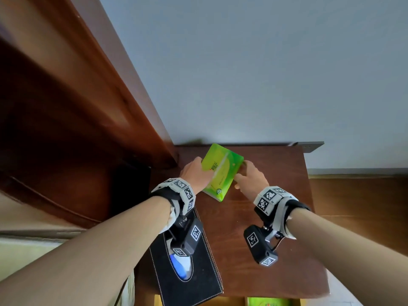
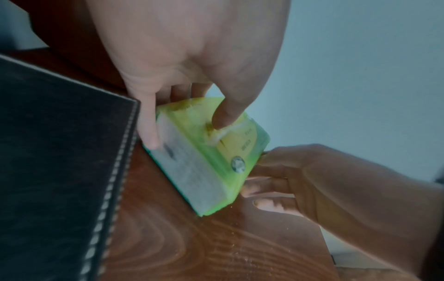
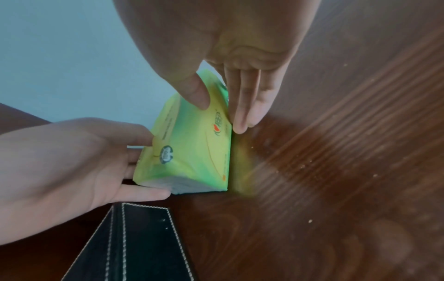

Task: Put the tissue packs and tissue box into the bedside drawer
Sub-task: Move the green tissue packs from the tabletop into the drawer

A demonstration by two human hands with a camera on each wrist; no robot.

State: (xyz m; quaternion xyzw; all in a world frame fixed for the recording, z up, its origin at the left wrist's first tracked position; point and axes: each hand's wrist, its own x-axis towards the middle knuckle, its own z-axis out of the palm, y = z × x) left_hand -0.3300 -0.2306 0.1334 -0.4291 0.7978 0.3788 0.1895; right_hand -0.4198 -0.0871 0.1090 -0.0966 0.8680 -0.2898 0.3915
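Observation:
A green tissue pack [image 1: 221,171] is tilted over the back of the wooden bedside table [image 1: 265,219], with its lower edge at the table top. My left hand [image 1: 195,173] grips its left side, thumb on top and fingers underneath [image 2: 187,131]. My right hand [image 1: 249,175] pinches its right side [image 3: 220,114], thumb on the printed face. A black tissue box [image 1: 198,277] with white stitching lies at the table's front left, under my left wrist. A second green pack [image 1: 268,302] shows in the open drawer [image 1: 229,303] at the bottom edge.
A tall brown wooden headboard [image 1: 77,107] rises along the table's left side. A pale wall [image 1: 265,62] stands directly behind the table. Wooden floor [image 1: 364,195] lies to the right. Crumbs speckle the table top [image 3: 336,171].

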